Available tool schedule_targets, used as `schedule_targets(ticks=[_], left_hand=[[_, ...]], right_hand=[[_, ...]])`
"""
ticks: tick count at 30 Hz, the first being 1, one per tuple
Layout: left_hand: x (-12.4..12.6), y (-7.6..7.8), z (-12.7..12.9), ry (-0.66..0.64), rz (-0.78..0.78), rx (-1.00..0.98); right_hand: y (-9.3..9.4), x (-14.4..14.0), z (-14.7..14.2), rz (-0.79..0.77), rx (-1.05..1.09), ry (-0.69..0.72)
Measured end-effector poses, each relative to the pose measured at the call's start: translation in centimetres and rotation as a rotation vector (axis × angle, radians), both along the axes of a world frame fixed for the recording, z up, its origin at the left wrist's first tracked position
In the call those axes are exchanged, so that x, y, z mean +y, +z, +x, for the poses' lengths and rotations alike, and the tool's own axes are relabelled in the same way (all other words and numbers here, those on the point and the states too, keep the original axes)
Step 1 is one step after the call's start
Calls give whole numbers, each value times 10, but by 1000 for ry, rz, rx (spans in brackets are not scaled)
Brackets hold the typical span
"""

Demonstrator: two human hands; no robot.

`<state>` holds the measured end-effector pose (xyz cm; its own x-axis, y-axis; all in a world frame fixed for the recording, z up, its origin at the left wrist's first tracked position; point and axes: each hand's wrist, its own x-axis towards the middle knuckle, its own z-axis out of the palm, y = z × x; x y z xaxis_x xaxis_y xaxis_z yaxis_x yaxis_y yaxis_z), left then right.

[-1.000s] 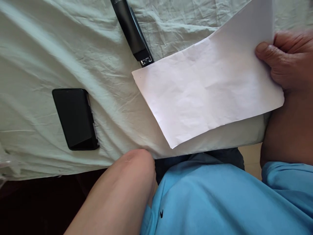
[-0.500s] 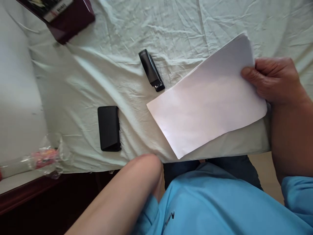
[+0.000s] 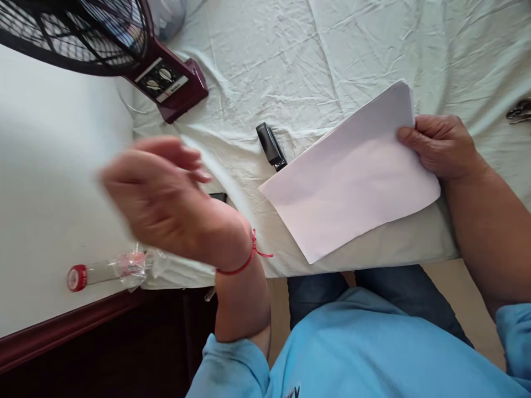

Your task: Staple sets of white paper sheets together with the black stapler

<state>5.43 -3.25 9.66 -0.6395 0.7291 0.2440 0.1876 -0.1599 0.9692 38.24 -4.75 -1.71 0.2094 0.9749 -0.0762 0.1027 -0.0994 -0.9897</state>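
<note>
My right hand (image 3: 442, 145) grips the right edge of a white sheet of paper (image 3: 352, 179) that lies slanted over the front edge of the pale green bed sheet (image 3: 298, 61). My left hand (image 3: 160, 193) is raised above the bed at the left, blurred, fingers loosely apart and holding nothing; a red thread circles its wrist. A black stapler (image 3: 270, 146) lies just past the paper's upper left edge. A black phone (image 3: 218, 197) is almost wholly hidden behind my left hand.
A maroon table fan (image 3: 124, 50) stands at the back left on the bed. A red-capped bottle in clear wrap (image 3: 103, 271) lies near the dark wooden bed edge (image 3: 62, 329). A small metal object (image 3: 518, 110) shows at the far right.
The view has pulled back and tilted up, bringing the fan into sight. My left hand has risen from below the bed edge to above the phone. The paper stays in my right hand.
</note>
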Motion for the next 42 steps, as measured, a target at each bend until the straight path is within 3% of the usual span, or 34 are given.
schedule_targets(ticks=[2,3,6,8,9,16,21,25,29,33,42], left_hand=[[-15,-32,-17,-162,100,202],[-25,-53,-28,-236,73,256],[-54,-110,-53,-360,-231,158],[-67,-132,-59,-445,-350,79],[-70,-138,-59,-444,-337,59],[-61,-138,-49,-519,-308,14],[-46,-119,-52,-501,-319,67],[-22,-105,-48,-511,-188,100],[-3,-122,-38,-602,-153,-6],[0,-142,-34,-729,-187,-97],[-1,-140,-37,-575,-172,23]], right_hand=[[-3,1,-1,21,53,-28],[-5,1,-1,29,67,-33],[-9,2,-2,49,86,-38],[-10,2,-3,58,94,-51],[-10,3,-3,62,99,-63],[-8,5,-4,91,144,-129],[-13,8,-1,104,134,-127],[-18,12,0,147,188,-151],[-25,15,5,118,131,-165],[-29,18,9,217,97,-218],[-35,21,8,282,76,-284]])
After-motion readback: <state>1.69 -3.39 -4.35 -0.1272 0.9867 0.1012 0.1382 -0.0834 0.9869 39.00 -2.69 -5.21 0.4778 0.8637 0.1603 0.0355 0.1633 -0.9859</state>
